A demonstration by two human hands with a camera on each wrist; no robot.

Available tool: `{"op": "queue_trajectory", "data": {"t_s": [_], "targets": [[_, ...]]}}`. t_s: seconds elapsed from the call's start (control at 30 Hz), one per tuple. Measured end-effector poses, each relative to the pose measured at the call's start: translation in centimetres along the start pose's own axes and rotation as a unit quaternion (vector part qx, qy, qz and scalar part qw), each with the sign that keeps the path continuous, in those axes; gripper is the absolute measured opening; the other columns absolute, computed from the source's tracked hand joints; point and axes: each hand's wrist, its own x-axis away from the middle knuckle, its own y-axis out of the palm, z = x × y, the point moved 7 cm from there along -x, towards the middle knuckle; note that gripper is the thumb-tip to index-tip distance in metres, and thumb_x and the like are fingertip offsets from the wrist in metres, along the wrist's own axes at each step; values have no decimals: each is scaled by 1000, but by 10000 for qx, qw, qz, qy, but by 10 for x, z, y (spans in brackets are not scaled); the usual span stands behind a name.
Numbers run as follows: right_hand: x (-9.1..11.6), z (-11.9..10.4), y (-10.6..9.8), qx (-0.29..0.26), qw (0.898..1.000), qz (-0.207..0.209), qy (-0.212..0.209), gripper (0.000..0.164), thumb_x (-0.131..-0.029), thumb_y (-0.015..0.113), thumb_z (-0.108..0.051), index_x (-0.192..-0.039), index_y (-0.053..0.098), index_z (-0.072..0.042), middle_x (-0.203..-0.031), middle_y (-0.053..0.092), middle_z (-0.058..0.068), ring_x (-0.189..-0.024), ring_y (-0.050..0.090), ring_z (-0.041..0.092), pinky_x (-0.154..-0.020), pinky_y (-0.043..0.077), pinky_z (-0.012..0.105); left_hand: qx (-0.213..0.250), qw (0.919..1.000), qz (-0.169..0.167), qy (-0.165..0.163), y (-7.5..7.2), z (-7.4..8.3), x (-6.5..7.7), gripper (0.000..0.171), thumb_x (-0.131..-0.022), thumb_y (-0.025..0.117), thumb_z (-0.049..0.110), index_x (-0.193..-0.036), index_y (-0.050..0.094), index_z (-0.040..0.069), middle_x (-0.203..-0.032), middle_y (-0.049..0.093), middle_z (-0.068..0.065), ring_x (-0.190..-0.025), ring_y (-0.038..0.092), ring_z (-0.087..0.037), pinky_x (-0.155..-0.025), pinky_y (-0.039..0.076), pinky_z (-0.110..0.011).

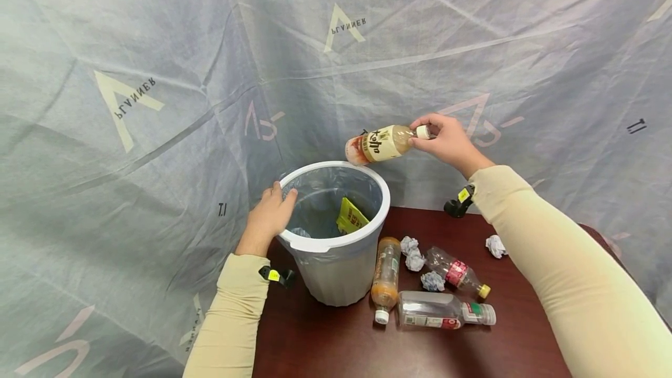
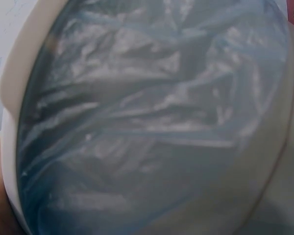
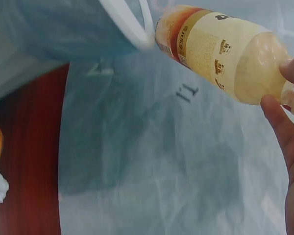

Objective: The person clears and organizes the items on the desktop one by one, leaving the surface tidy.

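Note:
In the head view my right hand (image 1: 445, 140) pinches a plastic drink bottle (image 1: 383, 146) by its neck, near the white cap. The bottle lies tilted above the far right rim of a grey trash bin (image 1: 336, 276), its base toward the opening. The right wrist view shows thumb and finger at the neck of the pale, labelled bottle (image 3: 215, 54). My left hand (image 1: 270, 212) holds the bin's white rim (image 1: 385, 197) on its left side. A translucent liner (image 2: 152, 98) covers the bin's wall. Inside lies a yellow-green wrapper (image 1: 350, 217).
On the dark red table (image 1: 336, 343), right of the bin, lie an orange-labelled bottle (image 1: 387, 276), a clear bottle (image 1: 430, 309), a red-labelled bottle (image 1: 455, 272) and several crumpled papers (image 1: 433, 281). A grey printed sheet (image 1: 173, 150) hangs behind.

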Motion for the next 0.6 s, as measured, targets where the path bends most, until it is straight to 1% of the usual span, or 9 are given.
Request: {"op": "queue_trajectory", "data": {"t_s": [0.07,0.17,0.23,0.3,0.37,0.43,0.6], "targets": [[-2,-5,7,-205,9998,-37,-56,32,-90,74,-3,-120,65,5,-114,68,17,-85,66,2,-67,53,20,16,10000,-14,-17,1,-1,0,80,-106,23,53,-159,14,-6,-160,24,-31,-140,36,-52,-111,30,-66],[-5,-12,18,-566,9981,-49,-250,32,-88,76,0,-119,66,5,-106,72,7,-86,67,4,-69,54,20,37,10000,-31,-34,2,-2,0,80,-106,22,53,-160,13,-5,-160,24,-31,-141,35,-52,-112,30,-66],[-7,-15,26,-790,9965,-55,-285,32,-88,77,0,-119,67,4,-102,73,3,-87,67,5,-71,54,20,51,10000,-34,-37,2,-2,0,80,-106,22,54,-160,13,-5,-160,24,-30,-141,35,-52,-112,30,-65],[-8,-19,33,-921,9954,-61,-257,34,-88,77,0,-120,67,3,-101,73,3,-89,68,7,-73,55,21,60,10000,-38,-44,2,-3,0,80,-106,22,54,-160,12,-5,-160,24,-30,-141,35,-52,-112,30,-66],[-9,-20,40,-980,9951,-65,-141,36,-87,78,-1,-122,68,1,-103,73,4,-92,69,7,-75,56,22,78,9999,-49,-50,2,-3,0,80,-106,22,54,-160,12,-4,-161,23,-30,-141,35,-52,-112,29,-66],[-11,-20,47,-973,9952,-85,-51,37,-88,79,-4,-123,68,-2,-107,72,5,-94,69,8,-77,56,23,96,9999,-60,-50,2,-3,0,80,-106,22,54,-160,12,-4,-161,23,-30,-141,35,-52,-112,29,-66],[-14,-17,63,-979,9951,-158,35,39,-87,80,-7,-125,69,-4,-110,73,4,-95,70,9,-79,56,24,81,9999,-81,-47,2,-4,-1,80,-106,22,54,-160,12,-4,-161,22,-30,-141,34,-51,-112,29,-67]]}}
